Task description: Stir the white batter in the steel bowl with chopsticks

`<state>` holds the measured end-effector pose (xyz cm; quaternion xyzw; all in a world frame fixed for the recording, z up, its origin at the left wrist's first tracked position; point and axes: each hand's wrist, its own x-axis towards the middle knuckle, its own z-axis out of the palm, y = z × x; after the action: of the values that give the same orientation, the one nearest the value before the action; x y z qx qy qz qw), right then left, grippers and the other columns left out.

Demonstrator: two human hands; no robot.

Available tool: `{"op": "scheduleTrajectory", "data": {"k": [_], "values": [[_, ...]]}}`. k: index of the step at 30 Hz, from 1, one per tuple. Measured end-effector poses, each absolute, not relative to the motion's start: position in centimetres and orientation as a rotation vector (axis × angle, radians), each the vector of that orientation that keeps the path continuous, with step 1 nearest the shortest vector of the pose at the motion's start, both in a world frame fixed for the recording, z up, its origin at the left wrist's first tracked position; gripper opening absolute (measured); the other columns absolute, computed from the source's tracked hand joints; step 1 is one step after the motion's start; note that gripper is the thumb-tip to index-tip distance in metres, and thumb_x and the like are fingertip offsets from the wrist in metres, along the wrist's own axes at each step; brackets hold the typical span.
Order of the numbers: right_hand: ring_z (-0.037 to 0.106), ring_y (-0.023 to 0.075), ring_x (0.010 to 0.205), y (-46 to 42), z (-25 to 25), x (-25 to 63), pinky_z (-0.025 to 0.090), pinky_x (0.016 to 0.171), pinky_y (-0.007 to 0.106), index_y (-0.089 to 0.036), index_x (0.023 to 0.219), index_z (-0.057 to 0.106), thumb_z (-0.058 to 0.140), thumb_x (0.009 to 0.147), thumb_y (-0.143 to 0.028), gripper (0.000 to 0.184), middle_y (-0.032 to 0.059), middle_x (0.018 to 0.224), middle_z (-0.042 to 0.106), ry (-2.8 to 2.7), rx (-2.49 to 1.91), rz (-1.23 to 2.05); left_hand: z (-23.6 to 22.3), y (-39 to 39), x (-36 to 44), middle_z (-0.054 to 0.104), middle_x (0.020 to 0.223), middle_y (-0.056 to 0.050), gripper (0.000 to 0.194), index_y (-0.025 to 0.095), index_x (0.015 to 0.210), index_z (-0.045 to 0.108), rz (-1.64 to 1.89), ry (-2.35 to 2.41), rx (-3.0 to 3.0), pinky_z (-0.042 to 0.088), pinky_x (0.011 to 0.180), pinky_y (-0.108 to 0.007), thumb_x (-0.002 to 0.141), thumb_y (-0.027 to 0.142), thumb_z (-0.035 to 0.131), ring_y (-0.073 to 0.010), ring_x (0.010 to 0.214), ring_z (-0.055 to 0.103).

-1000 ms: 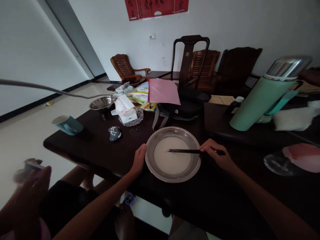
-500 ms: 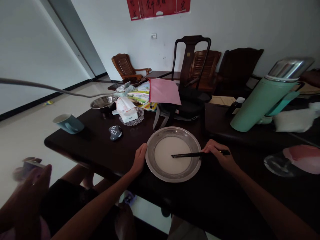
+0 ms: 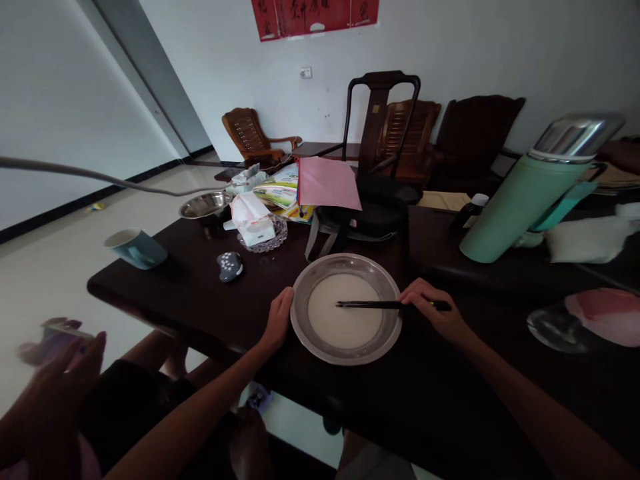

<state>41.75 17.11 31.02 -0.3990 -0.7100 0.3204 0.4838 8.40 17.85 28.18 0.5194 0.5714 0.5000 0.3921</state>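
A round metal bowl holds a cloudy white liquid and stands on the dark table near its front edge. My left hand is closed on the bowl's left rim, fingers partly hidden beyond it. On the other side, my right hand pinches a pair of black chopsticks, which lie nearly level over the bowl's right rim. Their tips reach the liquid around the middle of the bowl.
Left on the table are a blue-grey mug, a grey object with white dots, a tissue pack and a second metal bowl. A black bag lies behind; a green thermos stands right. Another person's hands hold a phone.
The chopsticks have swung a little to the left and away from me in the liquid, with my right hand shifting slightly left. My left hand and the bowl stay in place.
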Motion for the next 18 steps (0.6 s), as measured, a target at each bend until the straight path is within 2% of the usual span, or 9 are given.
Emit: {"op": "scheduleTrajectory", "data": {"k": [4, 8, 10, 14, 18], "values": [[0.064, 0.0194, 0.068, 17.1, 31.3, 41.7, 0.050, 0.066, 0.035, -0.022, 0.067, 0.068, 0.052, 0.094, -0.041, 0.037, 0.0049, 0.071, 0.069, -1.693, -0.979, 0.794, 27.9, 18.1, 8.2, 0.043, 0.060, 0.004, 0.050, 0.021, 0.059, 0.043, 1.288, 1.467, 1.289, 0.038, 0.056, -0.026, 0.079, 0.066, 0.052, -0.0126, 0.058, 0.038], [0.065, 0.0204, 0.074, 17.0, 31.4, 41.6, 0.049, 0.070, 0.036, -0.023, 0.072, 0.071, 0.055, 0.092, -0.039, 0.030, 0.0049, 0.076, 0.071, -1.755, -0.955, 0.812, 27.7, 19.7, 7.5, 0.045, 0.056, 0.004, 0.054, 0.022, 0.061, 0.043, 1.318, 1.410, 1.012, 0.036, 0.050, -0.026, 0.078, 0.073, 0.043, -0.0121, 0.051, 0.041], [0.064, 0.0207, 0.074, 17.1, 31.5, 41.8, 0.049, 0.070, 0.036, -0.023, 0.071, 0.071, 0.056, 0.092, -0.038, 0.030, 0.0050, 0.076, 0.071, -1.732, -0.986, 0.793, 28.0, 21.4, 7.2, 0.046, 0.055, 0.004, 0.051, 0.022, 0.065, 0.046, 1.279, 1.345, 0.929, 0.037, 0.048, -0.026, 0.076, 0.071, 0.047, -0.0122, 0.049, 0.044], [0.062, 0.0196, 0.069, 17.2, 31.6, 42.0, 0.048, 0.066, 0.035, -0.023, 0.066, 0.068, 0.052, 0.094, -0.038, 0.036, 0.0046, 0.070, 0.069, -1.693, -0.989, 0.798, 30.0, 26.9, 7.1, 0.053, 0.063, 0.003, 0.031, 0.020, 0.081, 0.056, 1.288, 1.321, 1.037, 0.038, 0.048, -0.023, 0.080, 0.051, 0.058, -0.0114, 0.051, 0.049], [0.064, 0.0212, 0.076, 17.2, 31.4, 41.8, 0.049, 0.072, 0.038, -0.024, 0.073, 0.070, 0.054, 0.093, -0.035, 0.028, 0.0048, 0.076, 0.072, -1.801, -0.929, 0.808, 32.3, 34.1, 7.9, 0.059, 0.078, 0.000, 0.014, 0.020, 0.091, 0.059, 1.295, 1.318, 1.062, 0.035, 0.046, -0.021, 0.084, 0.031, 0.060, -0.0091, 0.053, 0.049]]}}
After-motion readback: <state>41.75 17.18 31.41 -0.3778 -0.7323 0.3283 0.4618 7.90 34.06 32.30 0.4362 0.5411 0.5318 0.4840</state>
